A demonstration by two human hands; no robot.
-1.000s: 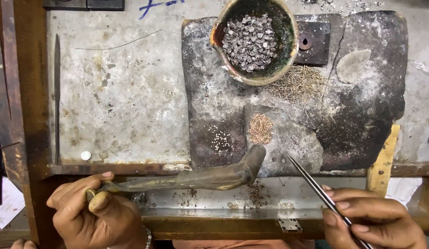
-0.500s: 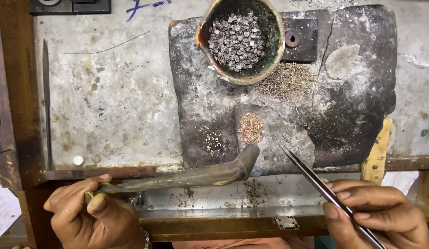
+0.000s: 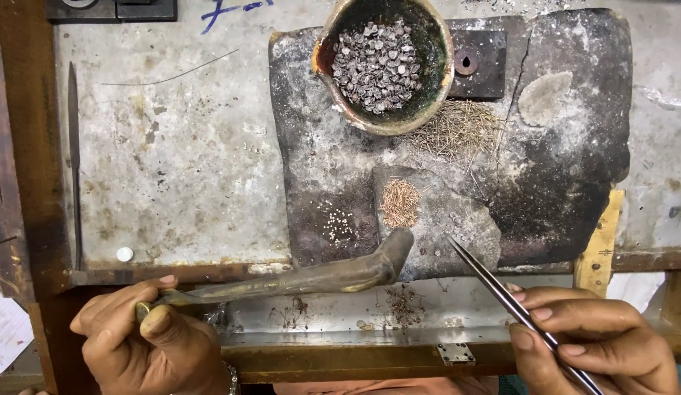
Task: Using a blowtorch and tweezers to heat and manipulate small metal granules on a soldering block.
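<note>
My left hand point(image 3: 146, 338) grips the thin end of a long, curved metal blowpipe point(image 3: 318, 276), whose bent tip rests near a small grey slab. My right hand point(image 3: 593, 344) holds slim metal tweezers point(image 3: 494, 281) that point up-left at that slab point(image 3: 435, 227). A little pile of short copper-coloured wire bits point(image 3: 400, 202) lies on the slab, just above the blowpipe's tip. Tiny pale beads point(image 3: 339, 223) sit on the dark charred board point(image 3: 567, 153) to the left of the pile.
A round clay bowl point(image 3: 333, 80) full of small grey metal pieces stands at the top of the board, with a heap of fine wires point(image 3: 457, 130) beside it. A thin file point(image 3: 74, 161) lies at the left edge, and a white bead point(image 3: 124, 254) near it.
The view has shifted slightly, so everything sits a little higher in frame. Both hands keep the same grip; the tweezers stay pointed at the slab.
</note>
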